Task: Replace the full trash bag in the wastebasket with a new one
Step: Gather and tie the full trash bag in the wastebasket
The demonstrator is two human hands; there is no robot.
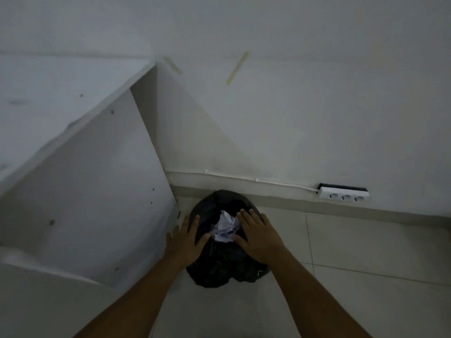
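Two hands are reaching down onto the bag (227, 267), which is sitting in a bin on the floor (366, 276) against the wall (292, 118), beside a white cabinet (85, 179). The left hand (188, 237) and right hand (258, 237) are lying flat with each grip spread, pinching nothing. The thin black film is looking soft, slippery and light, crumpled paper (225, 228) showing on top. Gathering the loose rim at both sides is likely the best hold.

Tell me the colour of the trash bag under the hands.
Black trash bag, seen in the head view.
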